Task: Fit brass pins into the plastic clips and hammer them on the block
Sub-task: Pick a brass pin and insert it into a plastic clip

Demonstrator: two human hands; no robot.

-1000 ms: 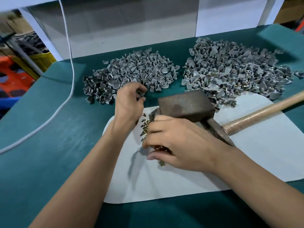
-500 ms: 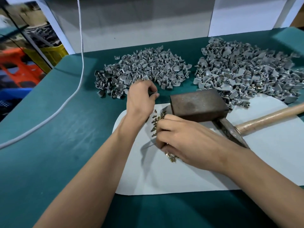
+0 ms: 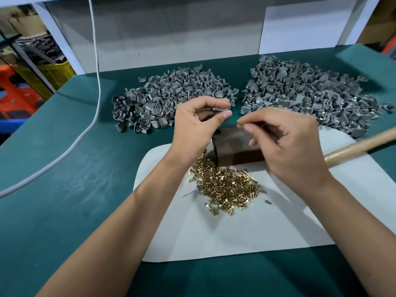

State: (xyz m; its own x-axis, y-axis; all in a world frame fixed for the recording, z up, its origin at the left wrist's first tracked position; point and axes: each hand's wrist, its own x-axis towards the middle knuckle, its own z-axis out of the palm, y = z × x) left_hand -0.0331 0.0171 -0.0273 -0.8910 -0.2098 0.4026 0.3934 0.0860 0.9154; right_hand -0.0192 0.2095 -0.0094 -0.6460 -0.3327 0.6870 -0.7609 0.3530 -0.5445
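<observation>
My left hand (image 3: 196, 125) is raised above the dark metal block (image 3: 235, 146) and pinches a grey plastic clip (image 3: 222, 108) between thumb and fingers. My right hand (image 3: 285, 142) hovers close to its right, thumb and forefinger pinched together; whatever they hold is too small to see. A heap of brass pins (image 3: 225, 185) lies on the white mat (image 3: 246, 232) below both hands. Two piles of grey clips sit behind: the left pile (image 3: 167, 99) and the larger right pile (image 3: 310, 93).
A hammer's wooden handle (image 3: 360, 146) runs off to the right edge behind my right hand. A white cable (image 3: 94, 103) curves down across the green table (image 3: 64, 189) on the left. A grey back panel (image 3: 171, 35) closes off the rear.
Both hands have lifted off the mat and come together above the block. My left hand took a clip from the left pile, and my right hand left the pin heap, now uncovered.
</observation>
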